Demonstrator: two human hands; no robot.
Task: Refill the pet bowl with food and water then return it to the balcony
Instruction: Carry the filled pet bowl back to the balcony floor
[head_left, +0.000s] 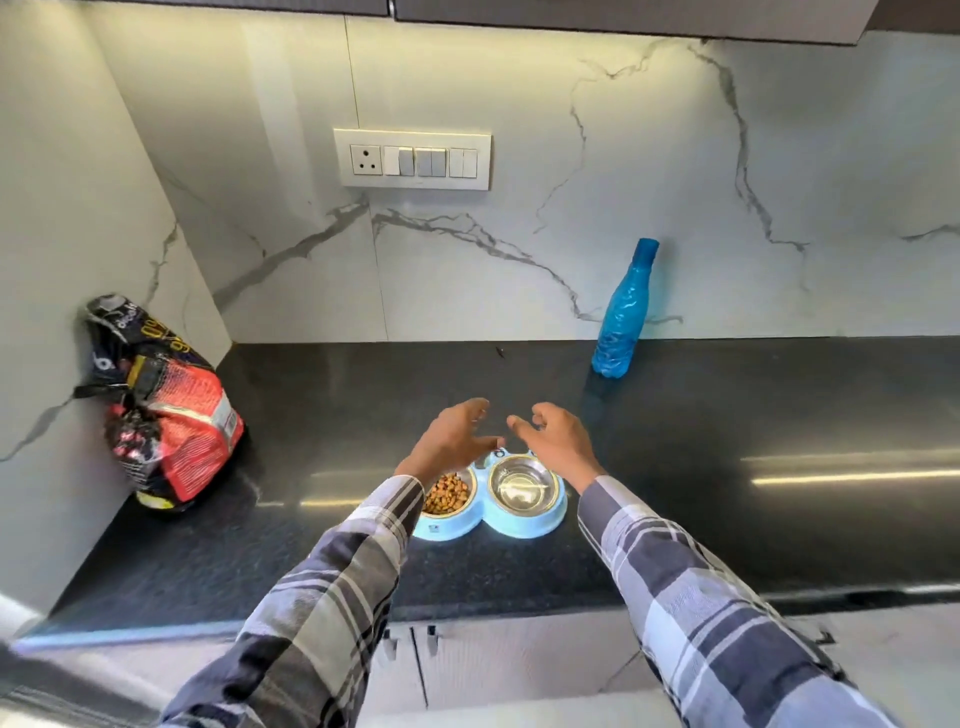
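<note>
The pet bowl (491, 506) sits on the dark, glossy surface (727, 441) just under your wrists, nearer to you than your fingers. It is a pale blue plastic double feeder with two rounded lobes joined in the middle, each holding a shiny steel dish with a gold-toned rim. The dish below your left wrist holds brown kibble (448, 492); part of it is hidden by your sleeve. The dish below your right wrist looks filled with clear water, with the steel bottom showing through and a bright glint on top. A small printed mark shows on the front wall of the left lobe, too small to read.

Your left hand (451, 441) and right hand (556, 441) hover above the far edge of the feeder, touching nothing. The fingers (475, 408) of the left are spread and lightly bent, thumb pointing toward the other hand. The right hand's fingers are loosely curled inward, holding nothing, with the tips close to your left thumb but apart from it.

Beyond your right fingers and off to their right, a blue plastic bottle (623, 312) with a crinkled body and blue cap stands upright against the marble wall, well apart from the feeder. Far to the left of your left fingers, a red and black food bag (166, 410) slumps in the corner, top crumpled. A switch panel (413, 158) is on the wall straight beyond your fingers.
</note>
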